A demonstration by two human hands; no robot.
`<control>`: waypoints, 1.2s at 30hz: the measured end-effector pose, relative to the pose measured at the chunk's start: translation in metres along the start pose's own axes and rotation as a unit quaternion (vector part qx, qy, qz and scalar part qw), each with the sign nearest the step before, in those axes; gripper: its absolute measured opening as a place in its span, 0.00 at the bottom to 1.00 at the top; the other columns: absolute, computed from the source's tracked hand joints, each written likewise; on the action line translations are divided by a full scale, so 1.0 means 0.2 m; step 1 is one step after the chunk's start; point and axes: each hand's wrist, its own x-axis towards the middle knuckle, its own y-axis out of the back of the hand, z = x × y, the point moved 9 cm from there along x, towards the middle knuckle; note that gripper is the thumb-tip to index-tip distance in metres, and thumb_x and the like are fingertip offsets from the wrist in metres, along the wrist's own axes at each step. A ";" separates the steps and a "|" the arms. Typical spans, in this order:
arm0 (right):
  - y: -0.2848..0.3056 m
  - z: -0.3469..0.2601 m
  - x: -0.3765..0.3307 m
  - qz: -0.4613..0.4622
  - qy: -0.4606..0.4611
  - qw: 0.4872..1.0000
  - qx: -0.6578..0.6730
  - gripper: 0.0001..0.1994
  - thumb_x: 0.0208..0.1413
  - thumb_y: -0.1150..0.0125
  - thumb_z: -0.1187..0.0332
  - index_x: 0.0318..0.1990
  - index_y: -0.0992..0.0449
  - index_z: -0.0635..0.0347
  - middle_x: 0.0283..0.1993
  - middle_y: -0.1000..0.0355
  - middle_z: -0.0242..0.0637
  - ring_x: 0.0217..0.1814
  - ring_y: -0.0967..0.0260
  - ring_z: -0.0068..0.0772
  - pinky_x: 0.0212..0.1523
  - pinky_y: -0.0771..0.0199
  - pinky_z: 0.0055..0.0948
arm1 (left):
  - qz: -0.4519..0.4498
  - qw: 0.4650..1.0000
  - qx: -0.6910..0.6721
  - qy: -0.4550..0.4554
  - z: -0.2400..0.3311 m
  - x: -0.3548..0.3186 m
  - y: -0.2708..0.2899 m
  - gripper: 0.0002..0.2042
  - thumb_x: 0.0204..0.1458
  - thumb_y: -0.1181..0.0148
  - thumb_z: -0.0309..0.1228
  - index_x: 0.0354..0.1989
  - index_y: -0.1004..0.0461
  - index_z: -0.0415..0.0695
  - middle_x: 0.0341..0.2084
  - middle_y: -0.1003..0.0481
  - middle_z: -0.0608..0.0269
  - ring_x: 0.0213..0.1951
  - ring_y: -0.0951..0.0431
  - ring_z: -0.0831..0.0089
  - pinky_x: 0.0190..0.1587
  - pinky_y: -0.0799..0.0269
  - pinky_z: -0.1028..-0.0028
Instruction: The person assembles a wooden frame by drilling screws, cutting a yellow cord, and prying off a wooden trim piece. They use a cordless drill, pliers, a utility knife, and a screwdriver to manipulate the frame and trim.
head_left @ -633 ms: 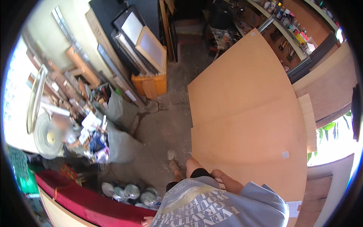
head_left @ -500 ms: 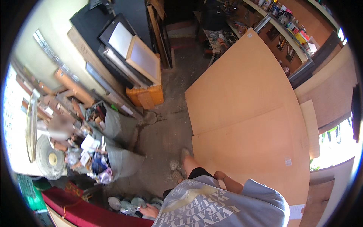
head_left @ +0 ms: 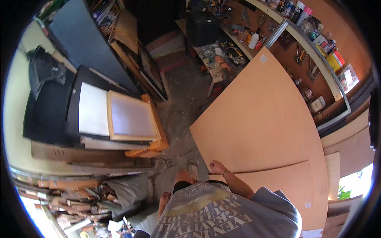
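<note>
Near the left edge of two large, flat, light-brown wooden boards [head_left: 254,115], the right hand [head_left: 217,167] is loosely curled; whether it touches, I cannot tell. The left hand [head_left: 164,197] hangs beside the grey printed T-shirt [head_left: 206,210], its grip unclear. Between these boards and one orange box [head_left: 160,135] runs one narrow grey concrete passage [head_left: 178,127].

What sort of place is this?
Probably a woodworking or framing workshop: a large tan board near the right hand, a pile of wood offcuts, and a wood-framed panel leaning among others.
</note>
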 end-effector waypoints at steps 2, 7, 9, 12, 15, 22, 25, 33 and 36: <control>0.26 -0.20 0.22 0.056 0.028 0.997 0.055 0.11 0.62 0.46 0.64 0.43 0.23 0.62 0.36 0.21 0.44 0.38 0.21 0.39 0.42 0.22 0.37 | 0.027 0.999 -0.025 0.040 0.15 0.18 0.11 0.20 0.63 0.47 0.46 0.48 0.23 0.39 0.37 0.20 0.49 0.41 0.16 0.52 0.45 0.23 0.61; 0.62 -0.41 0.79 0.058 0.011 0.989 0.134 0.10 0.63 0.47 0.67 0.44 0.23 0.62 0.41 0.20 0.43 0.41 0.21 0.43 0.44 0.22 0.38 | 0.040 0.996 -0.079 -0.012 0.59 0.80 0.34 0.21 0.63 0.46 0.46 0.48 0.24 0.37 0.38 0.19 0.47 0.38 0.16 0.56 0.42 0.22 0.64; 0.68 -0.40 1.00 0.061 0.006 0.988 0.140 0.10 0.63 0.46 0.66 0.43 0.23 0.62 0.42 0.21 0.45 0.43 0.21 0.46 0.44 0.22 0.40 | 0.016 0.995 -0.095 -0.013 0.72 1.07 0.39 0.20 0.64 0.46 0.45 0.47 0.24 0.37 0.38 0.19 0.48 0.38 0.16 0.59 0.41 0.22 0.65; 0.71 -0.38 1.30 0.075 0.050 0.995 0.031 0.10 0.62 0.44 0.64 0.41 0.24 0.61 0.41 0.22 0.44 0.42 0.21 0.45 0.44 0.21 0.41 | -0.017 0.996 -0.081 -0.025 0.94 1.53 0.54 0.18 0.64 0.46 0.42 0.47 0.24 0.37 0.37 0.20 0.51 0.38 0.16 0.61 0.40 0.21 0.65; 0.70 -0.35 1.49 0.037 0.068 0.991 -0.105 0.10 0.60 0.42 0.62 0.38 0.24 0.60 0.41 0.23 0.45 0.40 0.21 0.44 0.42 0.19 0.43 | -0.095 0.989 0.053 -0.095 1.23 1.99 0.61 0.16 0.65 0.46 0.40 0.46 0.24 0.38 0.38 0.20 0.53 0.38 0.17 0.62 0.41 0.21 0.64; 1.35 -0.37 1.81 0.146 -0.125 0.963 0.189 0.10 0.63 0.41 0.63 0.42 0.17 0.57 0.31 0.18 0.42 0.32 0.18 0.39 0.37 0.19 0.38 | 0.007 0.985 -0.103 -0.136 2.01 2.84 1.11 0.18 0.66 0.47 0.44 0.47 0.23 0.40 0.43 0.20 0.48 0.46 0.19 0.60 0.48 0.23 0.62; 1.73 -0.48 1.98 0.310 -0.160 0.916 0.199 0.19 0.65 0.43 0.54 0.37 0.18 0.63 0.33 0.18 0.44 0.37 0.18 0.45 0.39 0.21 0.45 | -0.012 0.995 -0.004 -0.095 2.33 3.16 1.23 0.25 0.65 0.47 0.50 0.51 0.24 0.38 0.44 0.20 0.44 0.45 0.17 0.55 0.49 0.24 0.58; 3.23 -0.68 2.45 0.532 -0.159 0.805 0.211 0.19 0.70 0.45 0.61 0.32 0.22 0.69 0.26 0.24 0.43 0.29 0.27 0.35 0.36 0.28 0.35 | -0.060 0.989 0.011 -0.137 2.97 3.80 1.22 0.17 0.62 0.43 0.41 0.50 0.23 0.39 0.36 0.20 0.52 0.41 0.18 0.60 0.44 0.24 0.62; 3.93 -0.83 2.73 0.597 -0.045 0.780 0.179 0.18 0.69 0.44 0.60 0.35 0.23 0.68 0.23 0.29 0.46 0.23 0.37 0.36 0.28 0.35 0.36 | -0.055 0.930 0.195 -0.307 3.22 3.99 1.15 0.16 0.63 0.43 0.40 0.49 0.23 0.39 0.37 0.20 0.52 0.42 0.19 0.62 0.45 0.24 0.63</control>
